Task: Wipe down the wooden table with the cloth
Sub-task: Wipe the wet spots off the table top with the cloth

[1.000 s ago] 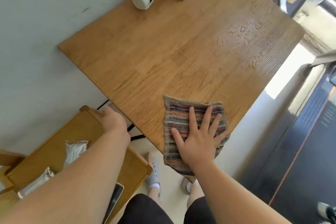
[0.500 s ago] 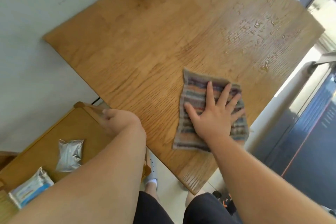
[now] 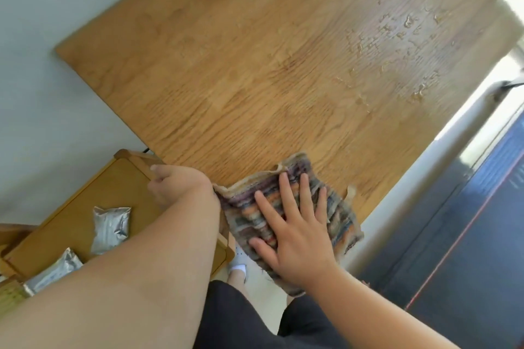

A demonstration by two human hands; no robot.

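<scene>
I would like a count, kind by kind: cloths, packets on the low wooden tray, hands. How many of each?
Cloth: 1
Packets on the wooden tray: 2
Hands: 2, left hand and right hand
Total: 5

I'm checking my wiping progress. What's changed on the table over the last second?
The right hand, flat on the cloth, pushed it out across the wooden table, then drew it back to the near edge. The cloth now overhangs that edge, close to the left hand. The left hand kept its grip on the side tray rim, and the droplets on the far right stay unwiped.
</scene>
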